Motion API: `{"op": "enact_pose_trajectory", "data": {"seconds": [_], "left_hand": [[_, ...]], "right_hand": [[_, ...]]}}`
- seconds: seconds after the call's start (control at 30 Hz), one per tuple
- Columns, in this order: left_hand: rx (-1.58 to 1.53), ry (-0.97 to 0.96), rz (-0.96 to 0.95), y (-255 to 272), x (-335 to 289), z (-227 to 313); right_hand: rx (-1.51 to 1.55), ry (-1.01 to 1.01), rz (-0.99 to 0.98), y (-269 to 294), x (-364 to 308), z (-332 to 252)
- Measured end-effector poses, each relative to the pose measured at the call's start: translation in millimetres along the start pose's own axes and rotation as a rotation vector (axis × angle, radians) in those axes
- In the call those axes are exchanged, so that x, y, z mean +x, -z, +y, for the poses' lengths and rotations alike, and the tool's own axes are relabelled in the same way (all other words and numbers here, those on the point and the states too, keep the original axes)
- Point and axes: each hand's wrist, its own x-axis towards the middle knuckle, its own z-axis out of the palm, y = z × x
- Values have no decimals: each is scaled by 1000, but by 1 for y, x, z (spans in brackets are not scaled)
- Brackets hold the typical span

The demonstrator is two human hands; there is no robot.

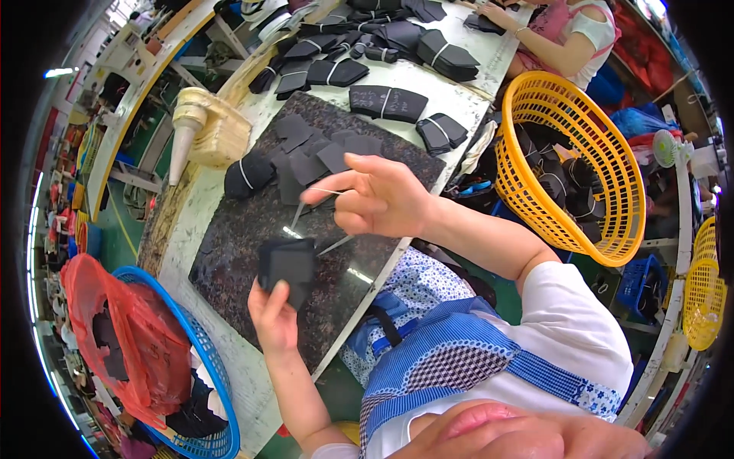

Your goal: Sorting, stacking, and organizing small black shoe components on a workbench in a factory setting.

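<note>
My left hand (274, 317) is shut on a small stack of black square fabric pieces (287, 266), held upright over a dark speckled slab (229, 252). My right hand (378, 197) hovers just above and to the right, pinching a thin white elastic band (325, 191) stretched between its fingers. A loose heap of similar black pieces (313, 153) lies on the far end of the slab. Beside that heap sits one bundle tied with a white band (248, 174).
Several banded black bundles (388, 102) lie on the white table beyond. A yellow basket (612, 164) with black pieces stands right, a blue basket (214, 367) with a red bag left. A cream cone on a wooden box (200, 126) sits far left. Another person (569, 30) works at the top.
</note>
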Motion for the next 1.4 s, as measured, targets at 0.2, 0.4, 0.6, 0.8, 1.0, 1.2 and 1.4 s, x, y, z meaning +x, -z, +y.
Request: {"op": "enact_pose_trajectory", "data": {"seconds": [0.2,0.4,0.6,0.8,1.0,1.2,1.4], "left_hand": [[254,-42,-37,-51,31,7],[595,-223,-95,-58,36,-21],[-53,53,-54,-68,33,-14],[376,-36,-276,-91,27,-31],[274,108,-307,-112,32,-39],[526,-2,-217,-66,59,-17],[926,-389,164,31,115,12]], "right_hand": [[-1959,369,-37,-33,-38,16],[-1361,211,56,-32,-44,29],[-1853,624,204,-3,-61,39],[-1210,363,530,-12,-58,21],[-1549,383,638,-13,-83,-10],[-2240,604,1235,105,-133,-113],[-2344,496,885,64,-127,-91]]}}
